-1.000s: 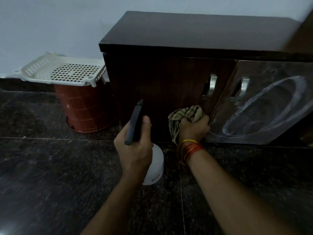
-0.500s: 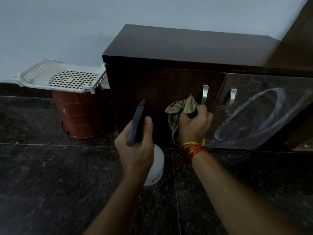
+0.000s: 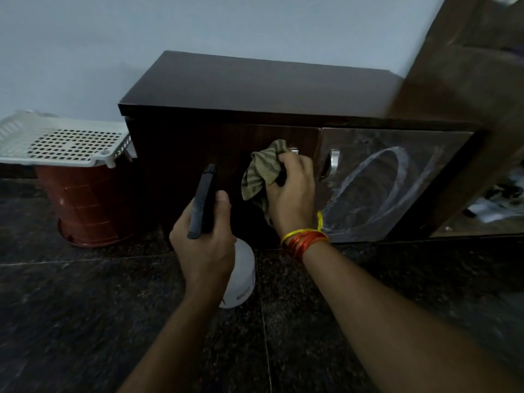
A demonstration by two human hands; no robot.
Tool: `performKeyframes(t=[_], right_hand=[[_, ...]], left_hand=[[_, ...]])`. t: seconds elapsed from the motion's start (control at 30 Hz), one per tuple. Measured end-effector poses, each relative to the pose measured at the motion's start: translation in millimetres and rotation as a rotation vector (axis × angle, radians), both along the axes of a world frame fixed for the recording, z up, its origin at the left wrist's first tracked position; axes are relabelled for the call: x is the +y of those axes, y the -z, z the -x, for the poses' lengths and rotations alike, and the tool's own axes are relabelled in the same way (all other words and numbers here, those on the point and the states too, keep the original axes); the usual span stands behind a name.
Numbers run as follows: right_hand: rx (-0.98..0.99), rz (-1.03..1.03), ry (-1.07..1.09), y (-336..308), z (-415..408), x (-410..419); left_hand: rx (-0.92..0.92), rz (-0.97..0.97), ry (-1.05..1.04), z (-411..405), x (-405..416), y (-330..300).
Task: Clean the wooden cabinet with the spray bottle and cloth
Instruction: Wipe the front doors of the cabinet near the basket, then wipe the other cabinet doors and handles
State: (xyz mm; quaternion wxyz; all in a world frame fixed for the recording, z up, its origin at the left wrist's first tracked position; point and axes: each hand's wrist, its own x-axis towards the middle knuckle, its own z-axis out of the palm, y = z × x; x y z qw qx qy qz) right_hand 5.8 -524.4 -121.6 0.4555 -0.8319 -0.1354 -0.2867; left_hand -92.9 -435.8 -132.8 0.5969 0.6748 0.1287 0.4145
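A low dark wooden cabinet [image 3: 255, 89] stands against the wall, with two doors and metal handles. My left hand [image 3: 204, 245] grips a white spray bottle [image 3: 241, 276] with a black nozzle pointed at the left door. My right hand [image 3: 292, 197] holds a crumpled striped olive cloth [image 3: 262, 171] against the left door, right by its handle [image 3: 294, 150]. The right door [image 3: 397, 188] shows a white ring-shaped smear and its own handle [image 3: 334, 160].
At the left a white perforated plastic tray [image 3: 62, 143] lies on an upturned red-brown bucket [image 3: 85, 205]. A tall wooden panel [image 3: 465, 103] rises at the right, close to the cabinet. The floor [image 3: 85, 321] is dark speckled stone.
My right hand has carried the cloth up the left door to beside its handle. The view has shifted, so the cabinet sits lower in frame. My left hand still holds the bottle.
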Motion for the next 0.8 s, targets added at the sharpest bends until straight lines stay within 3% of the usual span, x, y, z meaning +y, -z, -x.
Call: performKeyframes(t=[0.17,0.4,0.8], right_hand=[[-0.086,-0.033,-0.036,-13,10,-23],[-0.045,-0.078,0.213,-21,10,-85],[0.009,-0.038,0.378,-38,9,-169]], left_hand=[[0.004,-0.002,0.04,-1,-26,-7],[0.024,0.039,0.089,-16,-68,-10],[0.072,0.092,0.145,-30,-145,-9]])
